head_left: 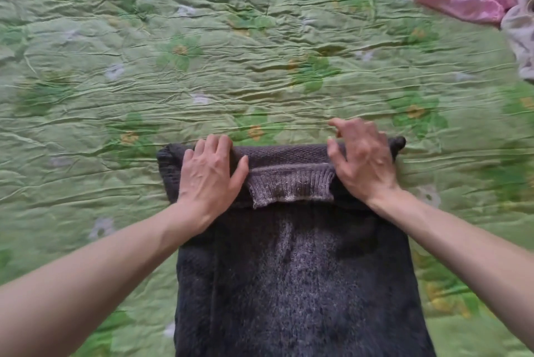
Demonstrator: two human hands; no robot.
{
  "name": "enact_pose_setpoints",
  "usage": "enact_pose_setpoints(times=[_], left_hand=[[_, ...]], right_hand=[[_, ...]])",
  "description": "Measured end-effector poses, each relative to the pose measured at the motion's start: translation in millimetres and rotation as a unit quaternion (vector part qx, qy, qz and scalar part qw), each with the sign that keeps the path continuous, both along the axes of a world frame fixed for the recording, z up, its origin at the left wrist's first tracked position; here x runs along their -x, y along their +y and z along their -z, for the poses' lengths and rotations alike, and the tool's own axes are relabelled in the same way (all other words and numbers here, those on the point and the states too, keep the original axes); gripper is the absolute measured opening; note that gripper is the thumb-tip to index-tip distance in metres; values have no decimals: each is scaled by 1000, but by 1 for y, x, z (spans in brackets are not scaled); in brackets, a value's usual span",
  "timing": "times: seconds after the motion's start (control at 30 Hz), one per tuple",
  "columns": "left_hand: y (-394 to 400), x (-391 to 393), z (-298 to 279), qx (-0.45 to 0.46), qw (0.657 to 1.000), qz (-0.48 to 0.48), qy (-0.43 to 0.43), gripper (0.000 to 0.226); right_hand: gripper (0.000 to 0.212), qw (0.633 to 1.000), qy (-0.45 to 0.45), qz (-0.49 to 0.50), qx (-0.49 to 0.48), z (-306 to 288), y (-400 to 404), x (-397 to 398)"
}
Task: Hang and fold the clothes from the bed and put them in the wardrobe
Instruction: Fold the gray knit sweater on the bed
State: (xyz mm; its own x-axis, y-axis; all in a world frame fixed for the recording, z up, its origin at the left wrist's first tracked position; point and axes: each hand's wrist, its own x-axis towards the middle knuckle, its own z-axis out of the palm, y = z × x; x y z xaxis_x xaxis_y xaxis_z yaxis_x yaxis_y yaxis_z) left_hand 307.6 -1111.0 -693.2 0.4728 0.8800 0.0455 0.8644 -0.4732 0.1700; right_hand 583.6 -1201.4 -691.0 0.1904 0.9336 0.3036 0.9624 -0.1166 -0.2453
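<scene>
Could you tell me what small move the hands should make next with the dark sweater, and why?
Probably bring the far end toward the body, folding the dark knit sweater in half. Both the left hand and the right hand already rest on its far edge, where a ribbed band is turned back, and the near part lies flat on the green bedspread.

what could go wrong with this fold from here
The left hand lies flat on the dark knit sweater while the right hand only half covers its far corner, so the fold could come out skewed. The ribbed band looks bunched between the hands and may crease in. The wrinkled green bedspread could drag the knit as it turns.
</scene>
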Motion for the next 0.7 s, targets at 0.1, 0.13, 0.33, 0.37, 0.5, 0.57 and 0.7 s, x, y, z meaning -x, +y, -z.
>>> enact_pose_setpoints(times=[0.1, 0.13, 0.33, 0.37, 0.5, 0.57, 0.7], left_hand=[[-10, 3, 13, -31, 997, 30, 58, 60], [-11, 9, 16, -32, 996, 40, 67, 68], [-5, 41, 29, -36, 996, 26, 74, 86], [-6, 45, 32, -38, 997, 16, 68, 86], [-10, 54, 43, -59, 996, 4, 59, 84], [-10, 56, 44, -57, 997, -1, 58, 81], [-14, 55, 48, -44, 997, -2, 67, 71]], right_hand=[[53, 994, 31, -9, 104, 15, 3, 19], [59, 990, 23, -3, 138, 21, -2, 16], [92, 983, -69, 69, 156, 43, -41, -14], [94, 982, -73, 84, 150, 45, -46, -14], [99, 982, -52, 123, 132, 54, -57, -8], [98, 981, -47, 132, 136, 58, -60, -3], [99, 967, -46, 108, 226, 55, -51, -9]])
